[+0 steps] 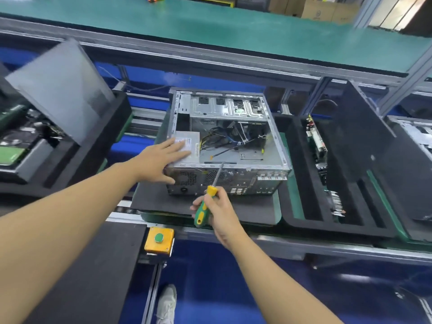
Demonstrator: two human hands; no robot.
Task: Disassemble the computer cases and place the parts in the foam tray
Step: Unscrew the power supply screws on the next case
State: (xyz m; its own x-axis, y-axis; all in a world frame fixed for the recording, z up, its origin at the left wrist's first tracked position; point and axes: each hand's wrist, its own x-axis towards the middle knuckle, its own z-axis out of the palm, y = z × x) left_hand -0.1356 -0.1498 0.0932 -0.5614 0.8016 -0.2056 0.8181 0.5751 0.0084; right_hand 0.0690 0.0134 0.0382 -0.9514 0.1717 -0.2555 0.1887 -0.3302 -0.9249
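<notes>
— On the mat (pixel 161 202), the case (pixel 257 157) lies open, just beside the tray (pixel 311 226). What can go wrong now?

— The left hand (pixel 161 160) rests flat, fingers straight, on the power supply (pixel 187 142). The right hand (pixel 219 211) grips the screwdriver (pixel 211 191), tip at the rear edge. I think the tip may slip into the cables (pixel 233 139) if the case shifts.

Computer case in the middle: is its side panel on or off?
Off. The computer case lies on its side, with cables and drive bays exposed.
</notes>
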